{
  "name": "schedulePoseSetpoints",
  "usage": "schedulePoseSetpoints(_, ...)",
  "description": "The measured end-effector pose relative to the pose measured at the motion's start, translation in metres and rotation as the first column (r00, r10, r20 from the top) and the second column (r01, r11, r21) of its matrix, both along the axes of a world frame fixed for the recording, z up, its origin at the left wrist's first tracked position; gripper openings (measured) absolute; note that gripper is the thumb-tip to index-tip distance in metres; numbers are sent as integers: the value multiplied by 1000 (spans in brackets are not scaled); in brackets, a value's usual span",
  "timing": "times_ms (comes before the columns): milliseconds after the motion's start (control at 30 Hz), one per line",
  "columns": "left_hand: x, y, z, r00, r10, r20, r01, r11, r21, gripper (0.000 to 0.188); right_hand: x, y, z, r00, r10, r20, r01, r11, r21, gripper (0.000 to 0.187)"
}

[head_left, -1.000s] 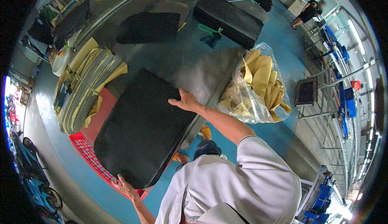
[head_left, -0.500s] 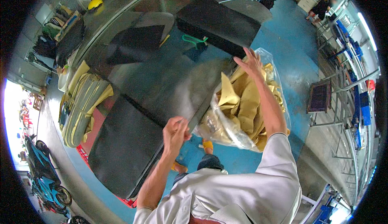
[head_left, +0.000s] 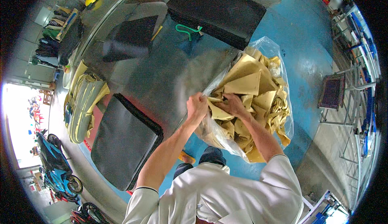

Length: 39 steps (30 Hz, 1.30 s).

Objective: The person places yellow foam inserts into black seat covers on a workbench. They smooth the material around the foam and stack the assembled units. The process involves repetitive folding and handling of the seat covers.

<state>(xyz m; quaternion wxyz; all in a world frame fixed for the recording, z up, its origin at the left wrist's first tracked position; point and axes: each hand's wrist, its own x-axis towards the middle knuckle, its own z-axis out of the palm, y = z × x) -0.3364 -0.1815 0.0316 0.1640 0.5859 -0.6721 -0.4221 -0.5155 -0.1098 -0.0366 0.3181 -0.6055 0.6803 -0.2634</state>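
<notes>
A clear plastic bag [head_left: 285, 76], stuffed with crumpled and cut tan paper-like scraps [head_left: 247, 78], stands open beside the table's edge. At its near left rim my left hand [head_left: 197, 107] is closed, with the end of a tan scrap showing at the fingers. My right hand [head_left: 234, 106] reaches over the bag, its fingers closed on the same tan scrap [head_left: 220, 111]. Both hands are close together at the bag's mouth. The fingertips of the right hand are partly hidden.
Stacks of black sheets lie on the table, one at near left [head_left: 125, 143] and one at the far side [head_left: 216, 11]. A bundle of tan-edged grey sheets [head_left: 83, 106] is at left. A green cord [head_left: 188, 29] lies farther back. Metal racks [head_left: 347, 94] line the right.
My right hand has drawn back from the bag's far rim to its near left part. The left hand has moved right and up to the bag. The tan scraps look spread higher.
</notes>
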Motion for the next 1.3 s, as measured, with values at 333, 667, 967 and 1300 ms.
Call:
schedulePoseSetpoints(333,-30,47,30,931,-354,-83,306,886,-348,16,14,-19,-87,978,192,-87,-123,855,503,44)
schedulePoseSetpoints(667,1,41,32,896,-435,-84,407,883,-232,22,12,-46,-72,846,422,-327,-214,829,516,49)
schedulePoseSetpoints(967,207,55,51,831,412,-375,-479,872,-104,24,-30,-77,-56,690,519,-505,-204,808,553,54)
schedulePoseSetpoints(1300,381,305,26,21,933,-358,-949,-94,-301,22,-23,-14,44,965,1,-262,114,898,425,25)
